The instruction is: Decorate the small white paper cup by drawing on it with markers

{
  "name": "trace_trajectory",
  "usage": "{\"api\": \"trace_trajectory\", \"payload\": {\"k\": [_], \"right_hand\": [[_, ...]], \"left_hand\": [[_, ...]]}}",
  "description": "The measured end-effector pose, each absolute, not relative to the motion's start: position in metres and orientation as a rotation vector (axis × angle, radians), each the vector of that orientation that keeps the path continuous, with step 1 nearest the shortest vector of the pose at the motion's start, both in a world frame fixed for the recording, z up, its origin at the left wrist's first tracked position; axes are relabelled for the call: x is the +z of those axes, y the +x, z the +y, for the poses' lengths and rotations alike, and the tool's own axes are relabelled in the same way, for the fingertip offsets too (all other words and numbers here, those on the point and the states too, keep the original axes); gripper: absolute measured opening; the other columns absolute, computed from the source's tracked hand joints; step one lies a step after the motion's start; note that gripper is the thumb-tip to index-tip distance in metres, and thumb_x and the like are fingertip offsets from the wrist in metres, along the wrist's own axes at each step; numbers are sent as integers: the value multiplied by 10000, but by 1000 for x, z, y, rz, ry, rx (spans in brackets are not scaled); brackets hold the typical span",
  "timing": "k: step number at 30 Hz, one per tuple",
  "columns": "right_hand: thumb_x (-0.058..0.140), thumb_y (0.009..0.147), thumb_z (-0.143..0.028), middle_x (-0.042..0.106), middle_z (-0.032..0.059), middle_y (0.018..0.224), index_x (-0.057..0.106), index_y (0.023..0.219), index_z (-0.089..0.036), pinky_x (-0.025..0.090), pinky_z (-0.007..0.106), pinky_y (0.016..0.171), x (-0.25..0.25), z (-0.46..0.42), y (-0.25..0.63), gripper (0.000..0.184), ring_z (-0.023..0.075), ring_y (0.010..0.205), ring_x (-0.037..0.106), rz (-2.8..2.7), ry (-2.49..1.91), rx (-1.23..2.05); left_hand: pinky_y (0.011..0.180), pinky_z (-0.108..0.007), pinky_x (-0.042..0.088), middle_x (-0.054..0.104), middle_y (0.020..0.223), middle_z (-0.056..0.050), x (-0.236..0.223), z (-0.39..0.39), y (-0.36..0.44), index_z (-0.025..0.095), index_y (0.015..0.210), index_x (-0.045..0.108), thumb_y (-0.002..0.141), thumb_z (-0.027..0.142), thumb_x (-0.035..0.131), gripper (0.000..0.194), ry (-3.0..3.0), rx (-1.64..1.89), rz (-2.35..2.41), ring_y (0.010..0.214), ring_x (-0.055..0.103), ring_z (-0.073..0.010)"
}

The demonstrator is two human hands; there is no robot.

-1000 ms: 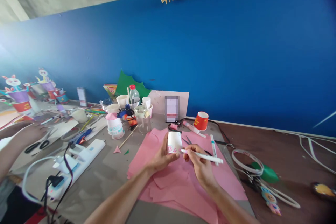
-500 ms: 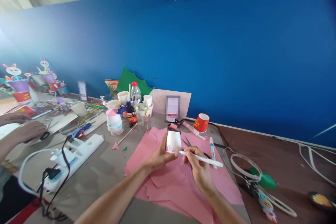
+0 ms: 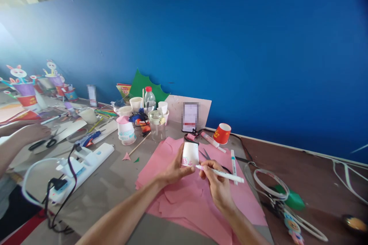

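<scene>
My left hand (image 3: 173,170) is closed around a small white paper cup (image 3: 190,154) with pink marks near its lower edge, held just above the pink paper sheets (image 3: 184,203). My right hand (image 3: 217,183) pinches a white marker pen (image 3: 220,173), whose tip touches the cup's lower right side. Both forearms reach in from the bottom of the view.
Black scissors (image 3: 205,155) and a second white pen (image 3: 233,160) lie behind my hands. A red paper cup (image 3: 222,133), a glass jar (image 3: 156,124), stacked cups (image 3: 125,130), a glue gun (image 3: 89,138) and a white power strip (image 3: 82,165) crowd the table. Another person's hand (image 3: 30,132) rests at far left.
My hands and the cup have barely shifted; the pen tip stays at the cup. The view has tilted slightly. The other person's hand at left has moved a little.
</scene>
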State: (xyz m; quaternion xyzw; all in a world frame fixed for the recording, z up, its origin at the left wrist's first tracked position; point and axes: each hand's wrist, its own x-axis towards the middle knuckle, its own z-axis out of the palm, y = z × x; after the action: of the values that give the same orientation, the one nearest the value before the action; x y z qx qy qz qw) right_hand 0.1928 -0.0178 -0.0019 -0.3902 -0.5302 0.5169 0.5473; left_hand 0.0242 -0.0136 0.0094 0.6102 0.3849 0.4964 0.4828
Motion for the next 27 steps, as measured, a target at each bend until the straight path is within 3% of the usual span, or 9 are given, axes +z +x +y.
{"api": "trace_trajectory", "payload": {"k": [6, 14, 27], "right_hand": [[649, 831, -496, 592, -10, 609, 622, 748, -224, 418, 288, 611, -1, -19, 193, 285, 159, 600, 525, -1252, -942, 1203], [634, 844, -479, 585, -14, 615, 612, 754, -222, 420, 282, 607, 2, -18, 193, 273, 154, 605, 529, -1267, -933, 1190], [621, 855, -467, 593, -17, 618, 607, 773, -216, 428, 266, 590, -2, -17, 193, 265, 144, 595, 539, -1294, -932, 1159]], "left_hand": [[708, -305, 454, 552, 960, -46, 12, -14, 25, 213, 1500, 250, 726, 597, 733, 990, 1474, 1175, 936, 787, 494, -187], [779, -322, 475, 542, 1110, -84, 4, -12, 22, 220, 1508, 192, 765, 538, 727, 969, 1514, 1167, 923, 880, 519, -206], [836, -354, 488, 535, 1141, -83, 1, -12, 21, 232, 1498, 181, 778, 521, 722, 946, 1494, 1125, 887, 925, 545, -215]]}}
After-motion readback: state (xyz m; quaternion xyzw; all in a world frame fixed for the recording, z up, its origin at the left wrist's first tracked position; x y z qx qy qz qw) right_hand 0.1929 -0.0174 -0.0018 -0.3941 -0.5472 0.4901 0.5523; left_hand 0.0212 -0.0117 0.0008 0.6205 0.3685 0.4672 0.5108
